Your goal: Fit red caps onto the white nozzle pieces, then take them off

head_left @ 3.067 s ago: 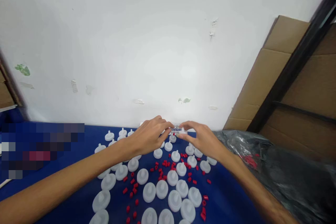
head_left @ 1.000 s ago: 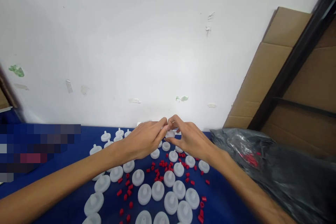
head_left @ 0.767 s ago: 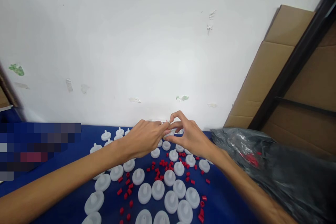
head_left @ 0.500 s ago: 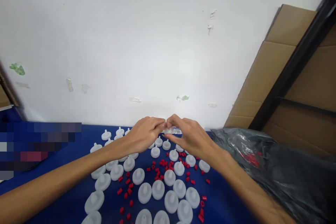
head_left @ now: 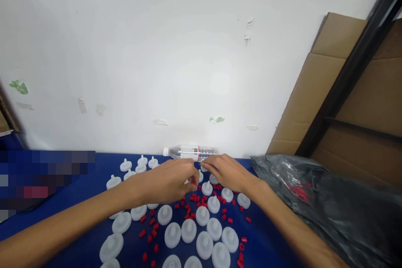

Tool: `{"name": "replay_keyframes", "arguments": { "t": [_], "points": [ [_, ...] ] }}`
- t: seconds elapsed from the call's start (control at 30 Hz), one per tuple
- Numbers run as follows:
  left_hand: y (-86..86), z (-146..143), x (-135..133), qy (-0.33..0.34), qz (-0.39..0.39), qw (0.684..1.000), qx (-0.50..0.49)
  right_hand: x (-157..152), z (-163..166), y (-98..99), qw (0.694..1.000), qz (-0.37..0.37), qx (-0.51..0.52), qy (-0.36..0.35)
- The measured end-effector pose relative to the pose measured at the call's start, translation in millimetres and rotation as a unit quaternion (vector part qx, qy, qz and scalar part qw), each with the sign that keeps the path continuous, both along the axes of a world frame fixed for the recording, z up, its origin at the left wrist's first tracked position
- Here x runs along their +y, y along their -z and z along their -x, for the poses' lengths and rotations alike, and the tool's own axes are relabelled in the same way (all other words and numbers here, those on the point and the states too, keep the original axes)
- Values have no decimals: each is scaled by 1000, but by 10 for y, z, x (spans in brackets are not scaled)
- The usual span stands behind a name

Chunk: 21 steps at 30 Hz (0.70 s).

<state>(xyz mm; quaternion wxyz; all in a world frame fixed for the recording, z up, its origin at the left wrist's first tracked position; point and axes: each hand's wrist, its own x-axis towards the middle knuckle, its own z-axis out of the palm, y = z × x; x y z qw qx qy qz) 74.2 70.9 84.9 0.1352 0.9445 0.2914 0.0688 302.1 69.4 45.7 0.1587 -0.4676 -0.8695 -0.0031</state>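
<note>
My left hand (head_left: 171, 180) is closed in a pinch above the blue table. A bit of white shows in the gap between its fingers, but I cannot tell whether it is held or lies behind. Beside it, my right hand (head_left: 228, 171) points its closed fingertips down at a white plastic disc with a nozzle (head_left: 204, 168), partly hidden by the fingers. Similar white discs (head_left: 189, 231) stand nozzle-up all around, and small red caps (head_left: 192, 198) are scattered among them.
A clear water bottle (head_left: 190, 153) lies on its side against the white wall (head_left: 176, 50). To the right, a dark plastic bag (head_left: 339, 205) holds a clear bag of red pieces (head_left: 300, 190). Cardboard (head_left: 317, 83) leans behind a black metal frame (head_left: 341, 88).
My hands, together at the table's back edge before, have parted and come down nearer. The left moved toward me, the right lowered over the discs. The bottle is now largely uncovered.
</note>
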Motion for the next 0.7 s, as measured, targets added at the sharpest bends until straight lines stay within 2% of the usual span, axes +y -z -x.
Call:
{"name": "replay_keyframes", "arguments": {
  "t": [0.17, 0.33, 0.47, 0.57, 0.7],
  "points": [
    [117, -23, 4, 39, 18, 998, 48, -1, -16, 2, 1000, 0, -18, 10],
    [171, -32, 26, 40, 17, 998, 47, -7, -85, -113, 998, -42, -17, 41],
    [40, -15, 22, 25, -12, 999, 17, 32, -236, -226, 992, -97, -11, 74],
    [-109, 43, 19, -19, -46, 998, -28, 32, -413, -263, 984, -145, 7, 105],
    [-193, 269, 23, -106, -97, 986, -85, -94, -681, -143, 966, -199, 57, 153]
  ]
}}
